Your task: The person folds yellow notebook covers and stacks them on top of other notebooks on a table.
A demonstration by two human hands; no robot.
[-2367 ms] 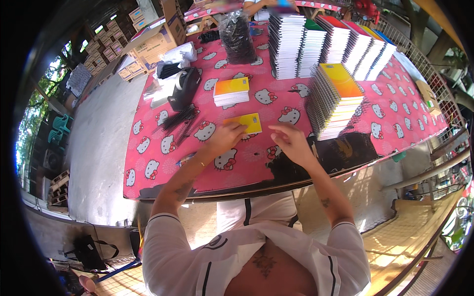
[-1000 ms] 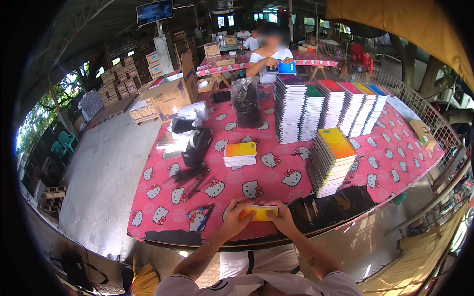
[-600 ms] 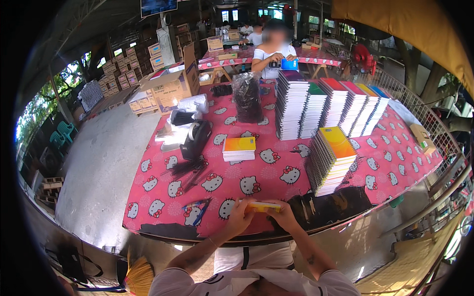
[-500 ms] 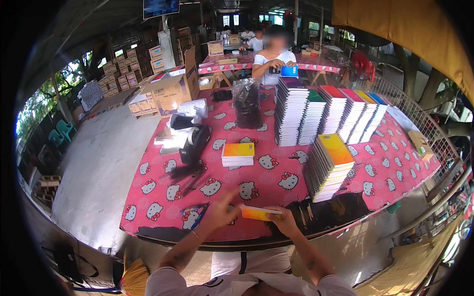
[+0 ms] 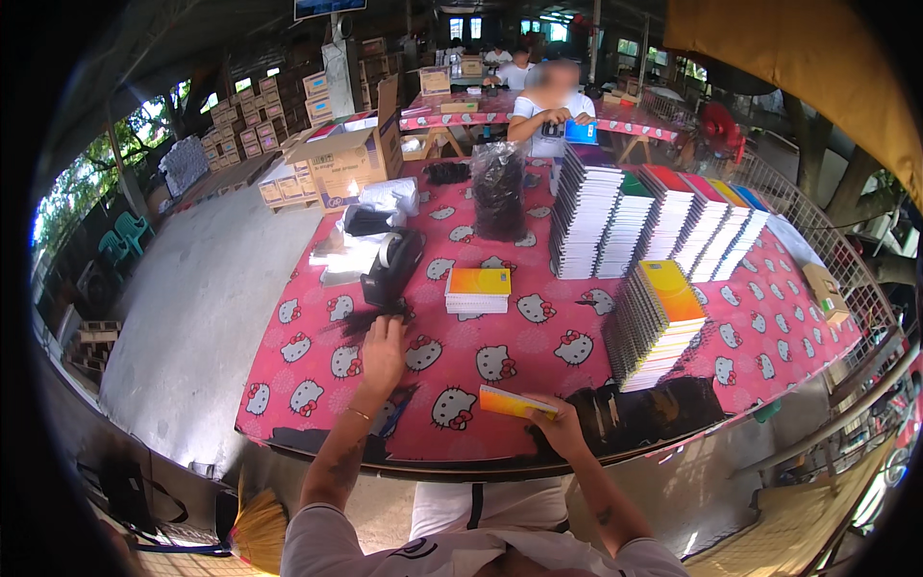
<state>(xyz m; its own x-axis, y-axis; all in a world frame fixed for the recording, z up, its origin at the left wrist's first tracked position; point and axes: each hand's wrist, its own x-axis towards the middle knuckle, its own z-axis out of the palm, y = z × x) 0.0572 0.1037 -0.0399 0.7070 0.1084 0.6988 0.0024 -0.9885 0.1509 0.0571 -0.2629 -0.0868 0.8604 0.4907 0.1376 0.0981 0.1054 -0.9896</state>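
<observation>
My right hand grips a thin orange-and-yellow notebook by its right end, just above the near edge of the table. My left hand reaches forward with fingers stretched out, its tips at a loose pile of thin black strands. Right behind those strands stands a black tape-dispenser-like object. A short stack of orange-yellow notebooks lies beyond my hands at mid-table. On the right rises a taller stack of spiral-bound orange-yellow notebooks.
Tall stacks of notebooks with purple, green and red covers line the back right. A clear bag of black material stands mid-back. An open carton is at far left. Across the table a person handles a blue notebook.
My left hand has moved away from the notebook, forward and left to the black strands. My right hand keeps hold of the notebook. The view has shifted slightly.
</observation>
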